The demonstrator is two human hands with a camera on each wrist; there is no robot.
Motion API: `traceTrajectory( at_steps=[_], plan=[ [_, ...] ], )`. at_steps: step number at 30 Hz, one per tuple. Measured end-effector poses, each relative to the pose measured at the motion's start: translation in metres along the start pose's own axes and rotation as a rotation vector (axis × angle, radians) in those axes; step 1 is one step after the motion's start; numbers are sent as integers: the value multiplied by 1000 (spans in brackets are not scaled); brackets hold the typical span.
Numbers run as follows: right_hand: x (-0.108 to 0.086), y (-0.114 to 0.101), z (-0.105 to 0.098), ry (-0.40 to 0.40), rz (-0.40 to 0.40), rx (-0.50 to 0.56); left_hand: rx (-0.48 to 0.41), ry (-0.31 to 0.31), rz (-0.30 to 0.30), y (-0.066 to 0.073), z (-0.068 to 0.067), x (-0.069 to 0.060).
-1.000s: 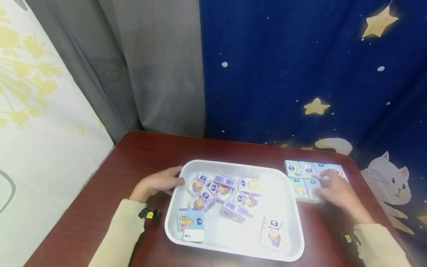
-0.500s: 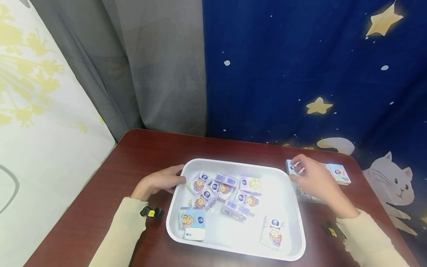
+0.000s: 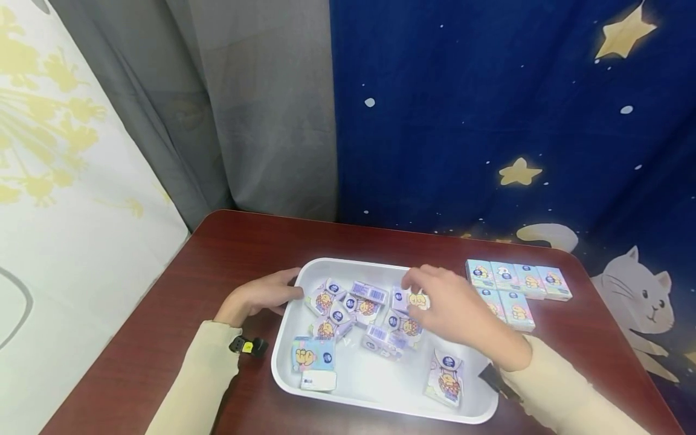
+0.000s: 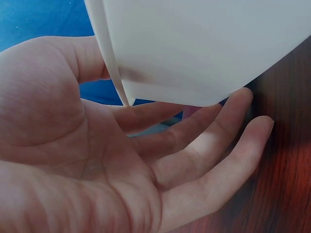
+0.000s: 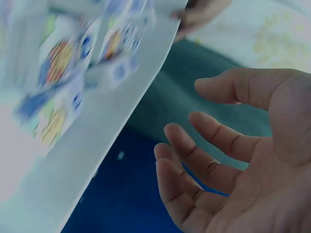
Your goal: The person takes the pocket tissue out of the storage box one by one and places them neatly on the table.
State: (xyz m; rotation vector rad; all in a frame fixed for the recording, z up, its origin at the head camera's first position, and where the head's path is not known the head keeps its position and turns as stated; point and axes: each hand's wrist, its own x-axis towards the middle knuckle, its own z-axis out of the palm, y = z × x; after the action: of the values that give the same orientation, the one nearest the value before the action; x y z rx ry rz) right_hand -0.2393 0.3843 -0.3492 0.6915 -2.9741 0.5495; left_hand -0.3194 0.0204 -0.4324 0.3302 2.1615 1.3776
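Counter (image 3: 250,235): carries your tray and two rows of blue packs (image 3: 505,280).
Tray (image 3: 375,383): holds loose packs, mostly purple (image 3: 366,310).
Left hand (image 3: 263,295): your thumb over its edge, fingers beneath.
Right hand (image 3: 459,309): your fingers loosely apart, holding nothing.
Yellow-figure pack (image 3: 399,300): in the tray below that hand; this looks like picking, so pinch it next.

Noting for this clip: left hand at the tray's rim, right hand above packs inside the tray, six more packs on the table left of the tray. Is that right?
Not quite: the six packs on the table are right of the tray, as the head view shows. The rest stands.
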Motion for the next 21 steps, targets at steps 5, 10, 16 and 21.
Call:
traceTrajectory(
  at_steps=[5, 10, 16, 21],
  plan=[
    [0, -32, 10, -46, -95, -1, -4, -5, 6, 0, 0, 0],
    [-1, -61, 22, -88, -233, -25, -5, -8, 8, 0, -1, 1],
    [-2, -91, 45, -199, -340, -74, -2, -3, 3, -1, -3, 0],
    [-6, -106, 66, -251, -475, -132, 1, -7, 4, 0, -2, -1]
  ],
)
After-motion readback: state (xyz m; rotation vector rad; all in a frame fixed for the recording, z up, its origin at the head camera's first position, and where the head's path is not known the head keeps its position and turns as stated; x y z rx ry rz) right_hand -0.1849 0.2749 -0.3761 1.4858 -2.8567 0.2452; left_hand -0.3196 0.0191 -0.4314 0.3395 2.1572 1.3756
